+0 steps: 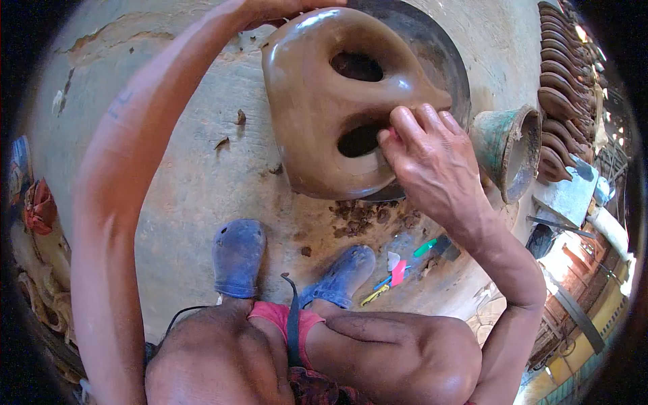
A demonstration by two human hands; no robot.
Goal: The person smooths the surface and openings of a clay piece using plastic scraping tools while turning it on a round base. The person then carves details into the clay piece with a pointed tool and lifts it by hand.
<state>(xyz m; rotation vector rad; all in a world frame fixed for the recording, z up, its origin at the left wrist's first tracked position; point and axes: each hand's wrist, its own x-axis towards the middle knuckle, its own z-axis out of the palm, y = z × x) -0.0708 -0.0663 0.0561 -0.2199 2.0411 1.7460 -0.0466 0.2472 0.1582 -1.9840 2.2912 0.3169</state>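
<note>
A wet, glossy brown clay stove (307,101) with a smooth rounded body and two oval openings lies on a dark round disc (449,47). My right hand (435,158) is at the clay beside the lower opening, its fingers curled together in a pinch. Whatever is between those fingertips is hidden. At the top edge of the view, my left hand (287,8) reaches round to the far side of the clay. Its fingers are mostly out of sight behind the rim and the frame edge.
A greenish, clay-crusted bucket (496,145) stands right of the disc. Rows of brown clay pieces (560,94) line the far right. Small coloured tools (398,272) lie by my blue clogs (239,260). Clay scraps (361,219) dot the floor. A red cloth-like bundle (40,208) is at left.
</note>
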